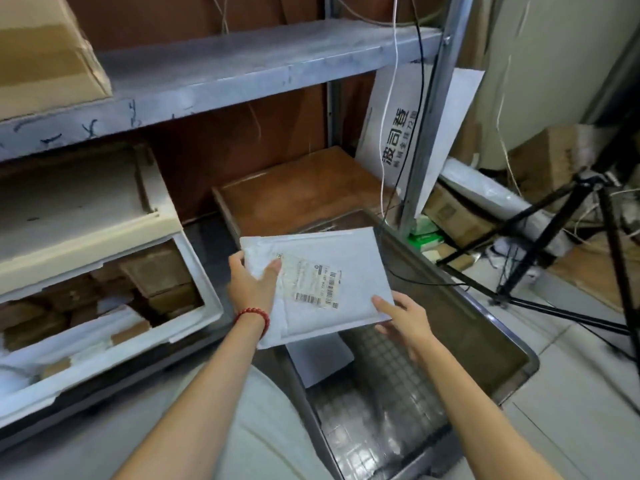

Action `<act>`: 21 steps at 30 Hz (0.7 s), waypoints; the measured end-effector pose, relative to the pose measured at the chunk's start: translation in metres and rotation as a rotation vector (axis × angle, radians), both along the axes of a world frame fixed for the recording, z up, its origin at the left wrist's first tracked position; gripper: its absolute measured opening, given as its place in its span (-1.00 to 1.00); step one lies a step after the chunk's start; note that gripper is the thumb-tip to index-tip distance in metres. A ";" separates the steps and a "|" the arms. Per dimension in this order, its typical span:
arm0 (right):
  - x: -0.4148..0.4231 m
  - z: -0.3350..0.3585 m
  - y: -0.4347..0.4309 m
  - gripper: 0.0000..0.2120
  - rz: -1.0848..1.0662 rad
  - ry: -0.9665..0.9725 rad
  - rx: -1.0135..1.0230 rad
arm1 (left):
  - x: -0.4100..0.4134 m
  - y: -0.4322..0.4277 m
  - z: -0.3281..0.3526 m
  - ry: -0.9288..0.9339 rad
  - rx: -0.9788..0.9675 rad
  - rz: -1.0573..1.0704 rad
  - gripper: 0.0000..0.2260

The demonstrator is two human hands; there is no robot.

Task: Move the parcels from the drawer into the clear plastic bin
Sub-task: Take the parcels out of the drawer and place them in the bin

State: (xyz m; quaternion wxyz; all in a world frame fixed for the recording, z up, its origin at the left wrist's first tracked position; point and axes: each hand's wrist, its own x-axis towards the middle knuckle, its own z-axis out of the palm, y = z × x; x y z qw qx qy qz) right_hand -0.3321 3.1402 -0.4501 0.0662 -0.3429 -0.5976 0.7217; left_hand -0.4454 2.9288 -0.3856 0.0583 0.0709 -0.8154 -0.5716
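White padded mailer (322, 289), its barcoded shipping label (311, 280) face up, is held level in both hands above the near end of a clear plastic bin (460, 327), seen from the head camera.

The left hand (254, 282) grips the mailer's left edge: the thumb lies flat across the top towards the label, and the fingers curl round the edge and under it. A red bead bracelet (254, 315) circles that wrist, and the bare forearm reaches up from the lower left.

The right hand (403, 320) pinches the mailer's lower right corner, thumb on top and fingers tucked beneath, with its forearm stretched in from the lower right over the bin.

A second white parcel (322, 362) lies inside the bin, partly hidden under the held mailer.

To the left, a white drawer (204, 285) stands pulled out, with brown cardboard parcels (156, 271) and pale packets piled inside.

A grey metal shelf (242, 64) runs across above it, carrying a taped cardboard box (45, 53) at its left end. A black tripod (571, 237) stands on the tiled floor at right.
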 end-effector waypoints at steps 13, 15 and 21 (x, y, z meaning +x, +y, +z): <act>-0.052 -0.041 -0.033 -0.60 -0.158 0.110 -0.557 | -0.025 -0.014 -0.037 -0.001 -0.552 -0.236 -0.43; -0.053 -0.055 -0.025 -0.57 -0.221 0.034 -0.533 | -0.030 -0.016 -0.046 0.040 -0.792 -0.297 -0.42; -0.050 -0.105 -0.022 -0.56 -0.266 -0.177 -0.262 | -0.038 -0.017 -0.075 0.045 -1.037 -0.428 -0.37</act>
